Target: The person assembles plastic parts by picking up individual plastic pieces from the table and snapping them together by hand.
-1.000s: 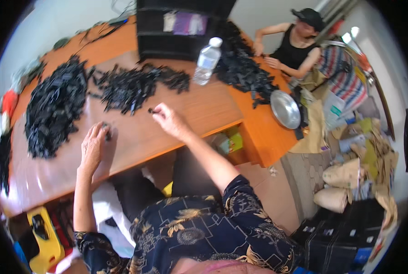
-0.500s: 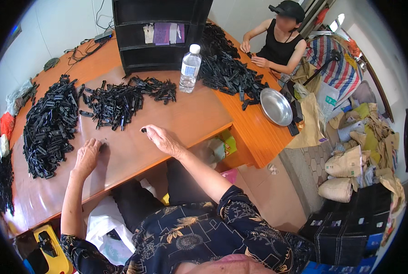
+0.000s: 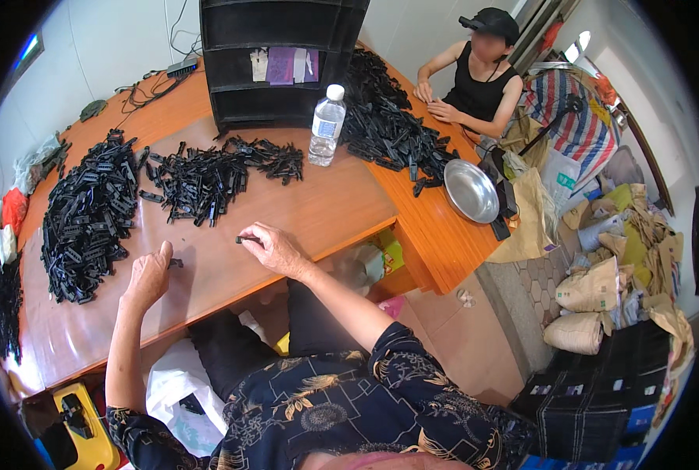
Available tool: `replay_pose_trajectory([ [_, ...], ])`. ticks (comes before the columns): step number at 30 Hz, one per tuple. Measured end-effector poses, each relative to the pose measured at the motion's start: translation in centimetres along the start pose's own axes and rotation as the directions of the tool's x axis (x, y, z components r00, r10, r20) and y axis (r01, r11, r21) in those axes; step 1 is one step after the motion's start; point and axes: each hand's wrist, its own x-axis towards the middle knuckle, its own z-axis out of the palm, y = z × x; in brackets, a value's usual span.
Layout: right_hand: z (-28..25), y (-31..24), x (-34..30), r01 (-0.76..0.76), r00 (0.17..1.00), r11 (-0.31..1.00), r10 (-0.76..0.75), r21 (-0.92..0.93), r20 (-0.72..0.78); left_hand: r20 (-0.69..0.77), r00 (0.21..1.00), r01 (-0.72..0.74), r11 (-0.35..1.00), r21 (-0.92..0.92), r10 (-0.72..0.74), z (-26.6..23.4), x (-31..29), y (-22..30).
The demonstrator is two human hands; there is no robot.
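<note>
My left hand (image 3: 150, 276) is closed over the table near the large left pile, thumb up. A small black plastic part (image 3: 176, 263) sticks out from its fingers. Farther right, my right hand (image 3: 277, 251) pinches another slim black part (image 3: 246, 240) between thumb and fingertips, holding it roughly level. Black plastic parts of similar look lie in a large heap (image 3: 91, 215) to the left of my left hand. Beyond my hands, a smaller heap (image 3: 200, 184) of them spreads across the tabletop (image 3: 318, 215).
A water bottle (image 3: 327, 125) stands before a black shelf rack (image 3: 275, 102). Right of it lies another black heap (image 3: 396, 137), with a metal bowl (image 3: 471, 192) near the table's right edge. A co-worker (image 3: 486, 78) sits at the far right. Sacks (image 3: 588, 286) cover the floor beyond.
My left hand has turned so its thumb points up, and its part shows more clearly. The right hand has come slightly nearer, with more of its part in sight.
</note>
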Motion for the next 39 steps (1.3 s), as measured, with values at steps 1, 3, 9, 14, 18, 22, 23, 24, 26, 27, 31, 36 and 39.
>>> replay_pose_trajectory([
  [1,0.0,0.1,0.0,0.008,1.0,1.0,-0.008,0.002,-0.011,-0.005,1.0,-0.001,1.0,0.003,0.001,-0.2,-0.3,0.1],
  [3,0.1,0.3,-0.1,0.011,1.0,1.0,-0.01,0.012,-0.021,-0.1,0.995,-0.023,0.991,-0.131,0.009,-0.4,-0.8,0.5],
  [9,0.1,0.4,0.1,0.014,1.0,1.0,-0.014,-0.002,-0.014,-0.14,0.98,-0.166,0.968,-0.186,0.141,-0.5,-1.6,1.5],
  [14,-0.2,0.3,0.3,0.022,1.0,1.0,-0.022,-0.005,-0.009,-0.168,0.984,-0.097,0.955,-0.281,0.051,0.4,-1.1,1.5],
  [18,0.0,0.5,-0.3,0.018,0.999,1.0,-0.018,-0.002,-0.032,-0.195,0.979,-0.142,0.896,-0.42,0.064,1.1,-1.3,1.6],
  [22,1.1,0.3,-0.7,-0.02,1.0,0.998,0.021,0.051,-0.017,-0.274,0.961,-0.178,0.862,-0.474,0.048,3.5,-2.0,0.8],
  [23,1.3,-0.2,-0.7,-0.084,0.996,0.996,0.084,0.021,0.012,-0.248,0.969,-0.167,0.754,-0.635,0.006,4.6,-2.0,0.3],
  [24,1.4,-0.5,-0.6,-0.145,0.988,0.989,0.145,-0.007,0.049,-0.215,0.975,-0.142,0.618,-0.774,-0.046,5.2,-2.3,-0.6],
  [26,1.8,4.0,-0.4,-0.175,0.984,0.979,0.177,0.105,-0.004,-0.073,0.996,-0.045,0.379,-0.924,-0.06,4.7,0.4,-0.1],
  [27,1.8,2.5,-0.1,-0.14,0.989,0.975,0.145,0.174,-0.016,-0.145,0.986,-0.11,0.324,-0.94,-0.087,5.2,0.0,0.2],
  [31,-0.4,3.4,0.6,-0.096,0.993,0.991,0.102,0.094,-0.057,-0.083,0.975,-0.13,-0.23,-0.964,-0.206,4.7,0.6,3.8],
  [36,0.3,2.4,0.4,-0.179,0.984,0.959,0.178,0.22,0.022,-0.164,0.947,-0.119,0.171,-0.978,-0.275,6.1,-0.3,1.8],
  [39,0.9,2.8,0.1,-0.208,0.978,0.959,0.201,0.193,0.053,-0.187,0.933,-0.154,0.127,-0.98,-0.308,7.3,-1.4,1.8],
])
